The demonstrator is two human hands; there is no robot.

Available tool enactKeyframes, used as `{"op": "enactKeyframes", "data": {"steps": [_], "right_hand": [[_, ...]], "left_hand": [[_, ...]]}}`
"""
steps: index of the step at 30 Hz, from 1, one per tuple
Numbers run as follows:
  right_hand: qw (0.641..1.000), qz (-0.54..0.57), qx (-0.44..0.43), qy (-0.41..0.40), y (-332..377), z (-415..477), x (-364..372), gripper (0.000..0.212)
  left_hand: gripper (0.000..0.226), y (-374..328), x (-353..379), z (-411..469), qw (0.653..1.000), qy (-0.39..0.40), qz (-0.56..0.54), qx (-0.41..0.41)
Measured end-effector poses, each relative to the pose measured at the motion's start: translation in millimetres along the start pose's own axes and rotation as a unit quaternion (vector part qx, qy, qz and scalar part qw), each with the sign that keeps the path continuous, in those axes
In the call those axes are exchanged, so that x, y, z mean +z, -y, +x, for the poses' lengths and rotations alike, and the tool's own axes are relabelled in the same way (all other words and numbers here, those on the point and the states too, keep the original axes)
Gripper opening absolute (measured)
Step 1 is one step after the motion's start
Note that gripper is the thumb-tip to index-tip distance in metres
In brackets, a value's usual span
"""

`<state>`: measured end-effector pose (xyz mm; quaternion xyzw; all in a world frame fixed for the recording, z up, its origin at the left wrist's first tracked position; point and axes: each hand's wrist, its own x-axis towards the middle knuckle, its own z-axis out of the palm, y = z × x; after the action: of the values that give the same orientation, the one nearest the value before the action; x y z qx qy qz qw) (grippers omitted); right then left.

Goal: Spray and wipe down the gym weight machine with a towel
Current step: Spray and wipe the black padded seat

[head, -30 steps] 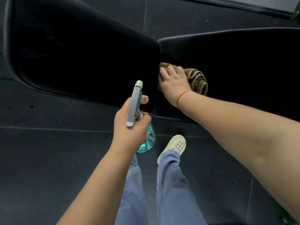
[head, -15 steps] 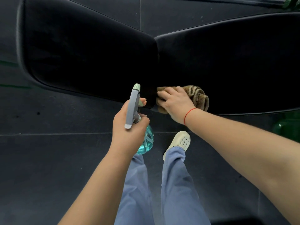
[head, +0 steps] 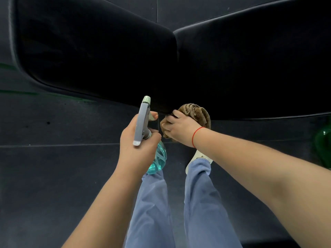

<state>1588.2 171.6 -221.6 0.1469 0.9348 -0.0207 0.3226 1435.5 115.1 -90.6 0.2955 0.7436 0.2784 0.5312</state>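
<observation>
Left hand (head: 136,147) grips spray bottle (head: 158,158) — right hand (head: 180,129) holds towel (head: 197,113).

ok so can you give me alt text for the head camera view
A person's right hand grips a bunched brown towel at the near edge of a black padded bench, where its two pads meet. The left hand holds a teal spray bottle beside it, above a dark floor.

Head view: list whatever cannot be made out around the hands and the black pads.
Spray bottle: left hand covers its neck.
Towel: right hand hides most of it; contact with the black pad is unclear.
The pad itself: too dark to show wet patches.
Shoe: mostly behind the right forearm and trouser leg.
Green object: blurred, cut off by the right edge.
</observation>
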Motion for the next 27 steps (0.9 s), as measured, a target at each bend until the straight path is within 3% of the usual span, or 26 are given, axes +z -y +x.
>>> {"op": "enactKeyframes", "data": {"steps": [8,12,15,18,22,24,27], "right_hand": [[0.995,0.042,0.046,0.079,-18.0,-41.1,-13.9,0.038],[0.984,0.134,0.116,0.029,-43.7,-81.5,-25.8,0.038],[0.961,0.171,0.204,-0.075,-67.2,-105.9,-29.8,0.041],[0.907,0.169,0.332,-0.195,-100.2,-119.8,-26.0,0.05],[0.851,0.19,0.467,-0.147,-126.3,-117.1,-2.6,0.07],[0.849,0.181,0.477,-0.134,-118.8,-107.9,10.4,0.07],[0.874,0.195,0.425,-0.135,-97.6,-90.4,13.5,0.063]], "left_hand": [[0.039,-12.2,15.9,-1.6,1.0,-0.01,-0.012,-0.007],[0.038,-26.2,29.1,-2.9,1.0,-0.009,-0.024,-0.003],[0.038,-32.2,39.1,-1.8,1.0,-0.01,-0.029,-0.005],[0.039,-38.1,49.4,-0.9,1.0,-0.013,-0.026,-0.005],[0.039,-43.7,59.8,-0.2,1.0,-0.007,-0.018,-0.007],[0.039,-45.2,63.5,1.1,1.0,-0.005,-0.017,-0.006],[0.04,-45.7,68.9,3.1,1.0,-0.003,-0.002,0.0]]}}
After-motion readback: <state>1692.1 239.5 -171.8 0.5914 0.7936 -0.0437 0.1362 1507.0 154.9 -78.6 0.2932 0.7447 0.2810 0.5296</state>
